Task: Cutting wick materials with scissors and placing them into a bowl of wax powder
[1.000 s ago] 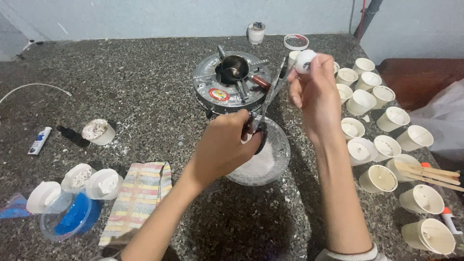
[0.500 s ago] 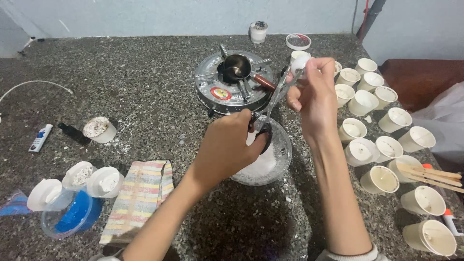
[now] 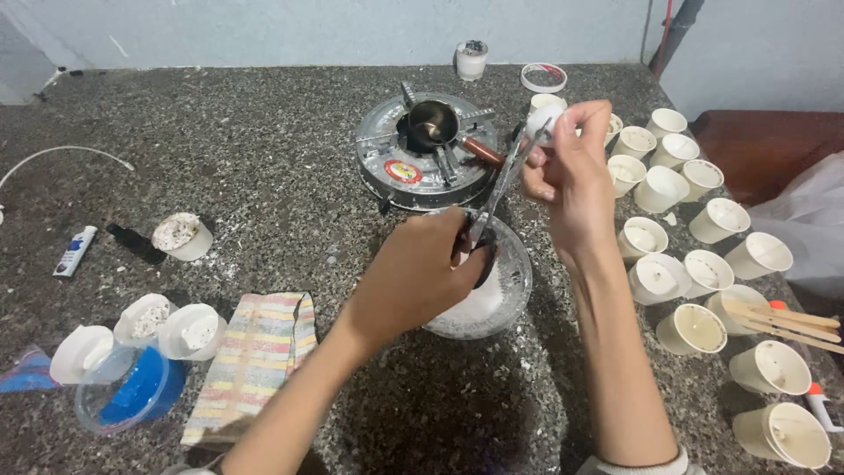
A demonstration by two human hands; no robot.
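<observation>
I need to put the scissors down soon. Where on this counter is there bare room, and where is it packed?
Bare granite lies between the stove and the white cord at far left, and along the near edge between the striped cloth and the paper cups. The right side is packed with cups and wooden sticks.

This looks like a small home craft corner, most likely for candle making. A speckled dark stone surface (image 3: 264,167) runs up to a plain pale painted wall (image 3: 308,26). Just beyond the fingers sits a round metal burner (image 3: 422,167) carrying a small dark melting pot (image 3: 431,123). To the right of the fingers stand many small white paper cups (image 3: 703,264), some showing pale wax inside, with wooden sticks (image 3: 782,321) laid across one. Below the fingers lies a glass dish (image 3: 492,299) of white flakes. Far to the left are a striped cloth (image 3: 255,352) and a clear tub of blue material (image 3: 132,396).
</observation>
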